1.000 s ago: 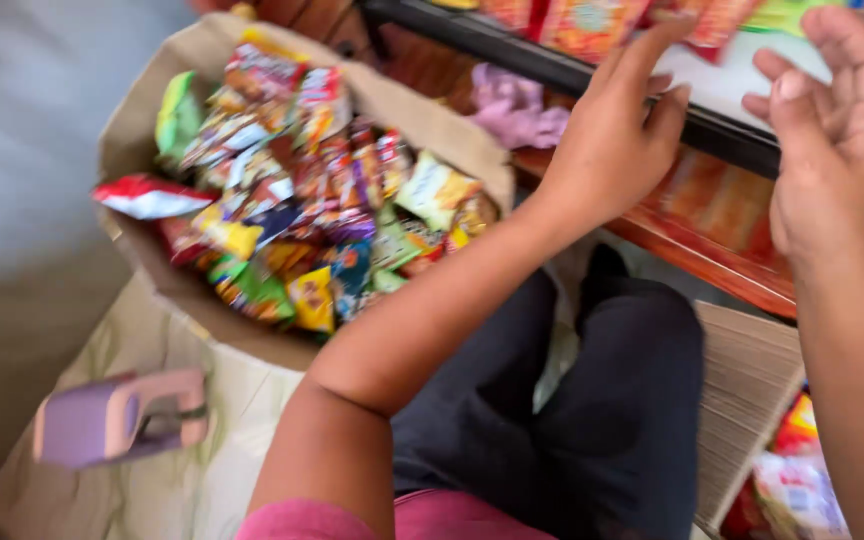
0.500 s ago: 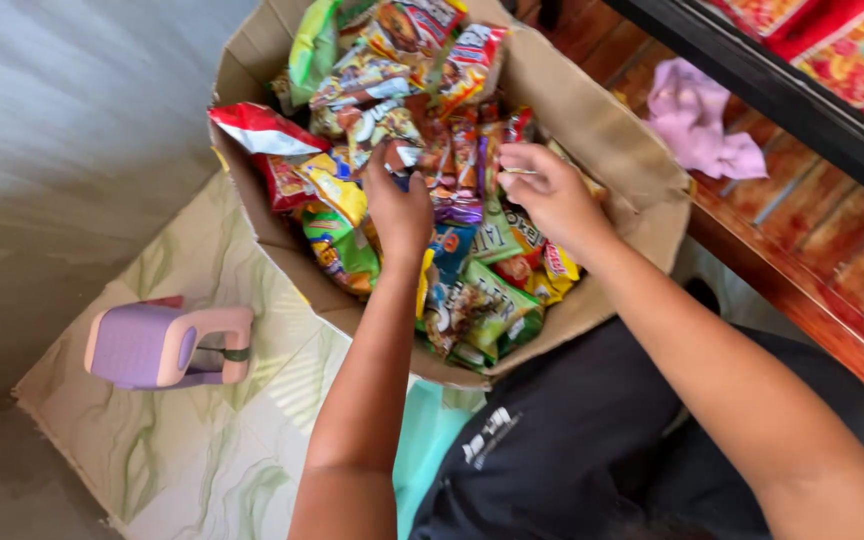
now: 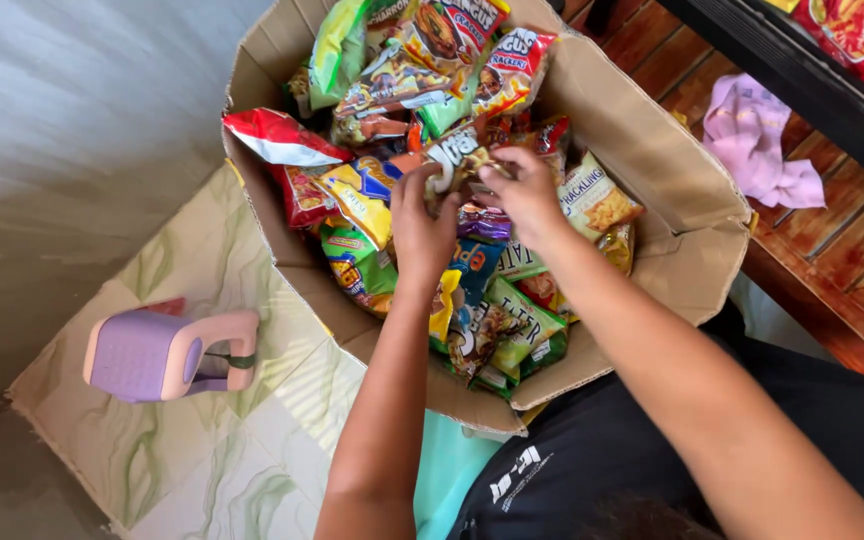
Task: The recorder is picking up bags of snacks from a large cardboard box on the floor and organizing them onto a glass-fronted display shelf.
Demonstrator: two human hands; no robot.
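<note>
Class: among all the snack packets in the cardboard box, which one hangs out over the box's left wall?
The red-and-white foil snack packet: it lies across the left wall of the brown cardboard box, jutting outward, while the other packets sit inside.

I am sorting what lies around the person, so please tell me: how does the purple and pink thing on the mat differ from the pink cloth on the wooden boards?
The purple and pink plastic device is hard, boxy and smooth; the pink cloth is soft and crumpled. The device lies on the pale green mat, left of the cardboard box; the cloth lies to its right. No hand touches either.
</note>
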